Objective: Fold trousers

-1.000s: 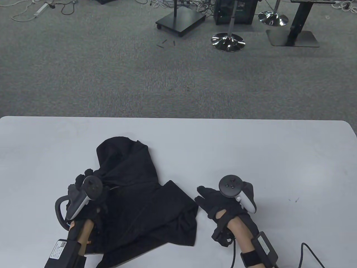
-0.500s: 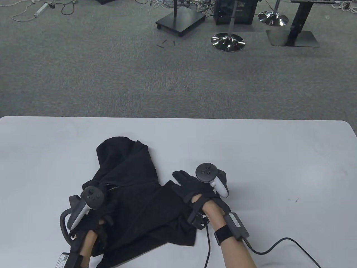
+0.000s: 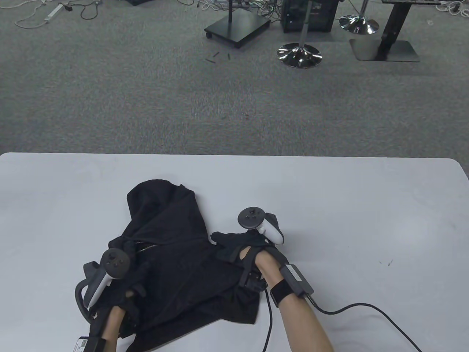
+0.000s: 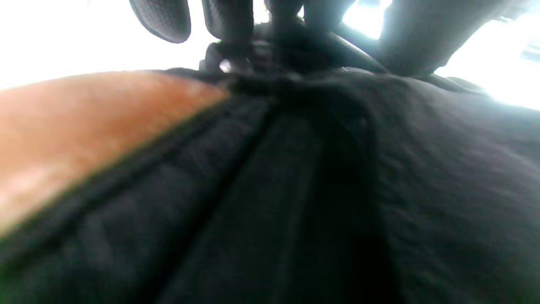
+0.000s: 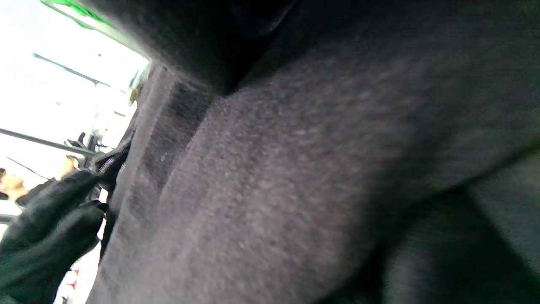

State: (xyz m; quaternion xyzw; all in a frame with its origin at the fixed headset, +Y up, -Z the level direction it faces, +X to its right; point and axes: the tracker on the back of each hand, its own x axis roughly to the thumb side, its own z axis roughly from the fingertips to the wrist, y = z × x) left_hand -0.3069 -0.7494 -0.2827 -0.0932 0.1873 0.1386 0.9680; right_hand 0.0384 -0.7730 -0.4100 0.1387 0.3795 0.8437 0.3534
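I see the trousers [image 3: 176,256] lying crumpled on the surface [image 3: 366,205], left of centre and toward its near edge, with one bunched lobe reaching toward the far side and a flatter panel spread toward me. My left hand [image 3: 126,271] rests on the left part of the cloth near an exposed zip [image 3: 144,248]; in the table view its fingers curl into a gathered ridge of fabric there, and the left wrist view shows fingertips [image 4: 228,19] pressed down against a dark seam, so this grip reads as clenched on the trousers. My right hand [image 3: 238,247] sits at the right edge of the cloth, at the notch between lobe and panel, fingers pointing left and touching the fabric. The right wrist view is filled by blurred dark cloth [image 5: 295,169], so I cannot tell whether that grip is clenched or released. A cable [image 3: 359,310] trails from the right wrist across the surface.
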